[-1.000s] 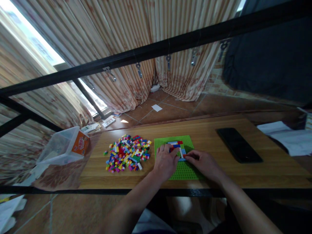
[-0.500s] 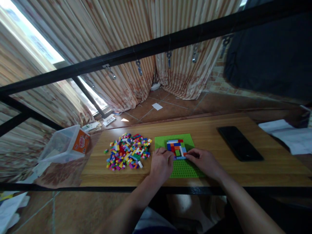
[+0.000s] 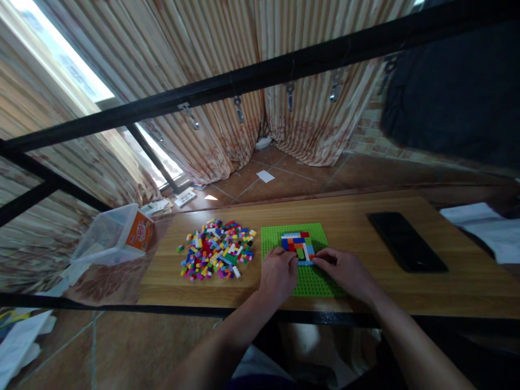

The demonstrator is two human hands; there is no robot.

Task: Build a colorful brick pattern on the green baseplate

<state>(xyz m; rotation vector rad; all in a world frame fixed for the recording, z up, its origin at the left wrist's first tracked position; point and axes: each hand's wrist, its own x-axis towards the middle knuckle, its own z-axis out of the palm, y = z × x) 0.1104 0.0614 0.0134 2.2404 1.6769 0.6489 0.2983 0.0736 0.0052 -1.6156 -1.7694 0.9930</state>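
A green studded baseplate (image 3: 319, 284) lies on the wooden table, bearing a low, roughly square structure of toy bricks (image 3: 298, 239) in red, blue, white, orange and light blue. My left hand (image 3: 279, 274) is closed at the structure's near left side, fingers curled over it; whatever lies under the fingertips is hidden. At the near right corner, the thumb and forefinger of my right hand (image 3: 345, 271) pinch together on a small orange-red toy brick (image 3: 312, 258). Left of the baseplate spreads a loose pile of mixed-colour toy bricks (image 3: 217, 249).
A black phone-like slab (image 3: 406, 241) lies on the table (image 3: 349, 216) at right. Beyond the left end stands a clear plastic box (image 3: 109, 238) with an orange label. A dark metal bar (image 3: 260, 81) with hanging clips crosses above the table's far side.
The whole scene sits slightly further right as the head turns a little. My left hand has shifted slightly along the structure's near side; my right hand stays at the corner.
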